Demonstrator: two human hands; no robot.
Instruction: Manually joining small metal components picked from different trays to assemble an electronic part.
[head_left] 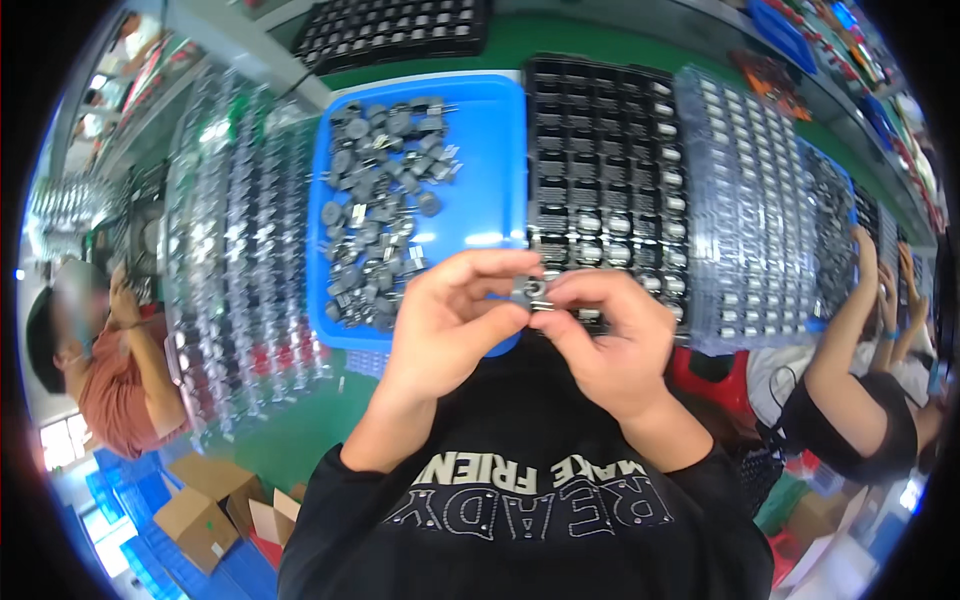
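Between my two hands, in front of my chest, is a small dark grey electronic component (529,290) with thin metal pins. My left hand (448,318) grips its body between thumb and fingers. From the other side, my right hand (618,338) pinches at its pin end, thumb and forefinger close together. Just beyond my left hand lies a blue plastic tray (482,170), its left half strewn with many similar grey components (372,235). Past my right hand stands a black compartment tray (607,185) filled with rows of parts.
Clear plastic blister trays (745,205) with parts lie right of the black tray; more clear trays (240,240) are at the left. Another filled black tray (400,32) sits at the back. Co-workers (135,375) flank both sides. Cardboard boxes (205,515) are at lower left.
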